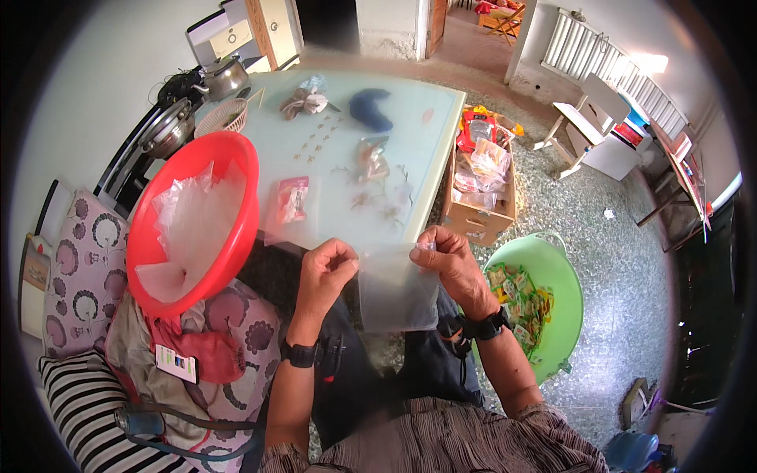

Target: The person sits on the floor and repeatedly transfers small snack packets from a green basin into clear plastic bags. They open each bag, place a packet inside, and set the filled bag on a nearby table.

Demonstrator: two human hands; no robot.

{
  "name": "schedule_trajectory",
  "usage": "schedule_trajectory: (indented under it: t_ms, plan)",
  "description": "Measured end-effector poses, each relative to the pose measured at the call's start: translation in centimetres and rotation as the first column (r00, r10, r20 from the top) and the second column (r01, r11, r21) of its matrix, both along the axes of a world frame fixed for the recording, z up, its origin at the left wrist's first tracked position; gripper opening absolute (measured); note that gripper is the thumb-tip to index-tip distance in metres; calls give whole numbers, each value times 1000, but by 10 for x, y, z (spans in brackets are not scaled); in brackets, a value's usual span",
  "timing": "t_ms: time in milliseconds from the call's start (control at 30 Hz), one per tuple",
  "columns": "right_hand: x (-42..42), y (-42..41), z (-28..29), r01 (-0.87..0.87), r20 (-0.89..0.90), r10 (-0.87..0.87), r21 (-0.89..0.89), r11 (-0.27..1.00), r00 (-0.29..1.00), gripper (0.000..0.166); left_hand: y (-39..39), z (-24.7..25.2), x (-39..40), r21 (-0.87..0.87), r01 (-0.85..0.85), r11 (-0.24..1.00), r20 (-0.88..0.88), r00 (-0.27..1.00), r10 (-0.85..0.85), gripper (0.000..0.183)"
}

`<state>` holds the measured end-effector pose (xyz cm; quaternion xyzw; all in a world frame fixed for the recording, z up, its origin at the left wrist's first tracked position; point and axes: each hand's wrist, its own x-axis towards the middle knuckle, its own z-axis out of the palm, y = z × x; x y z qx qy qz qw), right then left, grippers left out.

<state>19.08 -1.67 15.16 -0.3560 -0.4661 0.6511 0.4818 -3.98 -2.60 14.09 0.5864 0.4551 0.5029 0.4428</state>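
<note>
A clear plastic bag (397, 295) hangs upright between my hands, over the table's front edge and my lap. My left hand (330, 271) pinches its upper left corner between thumb and fingers. With thumb and forefinger, my right hand (445, 260) grips the upper right corner. Behind the bag, on the glass-topped table (337, 207), lie a pink-and-white packaged item (293, 200) on clear film and another clear packet (372, 159). Small pale pieces (311, 142) are laid out in rows farther back.
A red basin (251, 195) of clear bags stands tilted at left. To the right are a cardboard box (482, 222) of packets and a green tub (571, 319) of small sachets. A dark blue cloth-like thing (370, 110), a basket (227, 121) and a kettle (223, 78) sit farther back.
</note>
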Motion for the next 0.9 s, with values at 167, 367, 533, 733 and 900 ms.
schedule_trajectory:
  t_ms: [167,367,533,733,900]
  plan:
    - [0,-2,-2,-9,-35,7,-66,998,999,8,-5,3,10,-48,27,998,171,985,-19,6]
    - [-4,-2,-11,-34,-126,17,-134,990,992,6,-9,-12,8,-86,81,993,170,983,-65,6]
    - [7,7,-25,94,-184,-114,-113,989,976,9,-14,-4,8,-121,86,989,200,978,-61,8]
    - [15,10,-16,442,78,-460,176,880,885,8,-17,5,15,-72,11,997,109,994,-3,12]
    - [-10,-9,9,214,233,-356,474,854,905,2,-19,5,28,124,-77,989,-94,992,89,11]
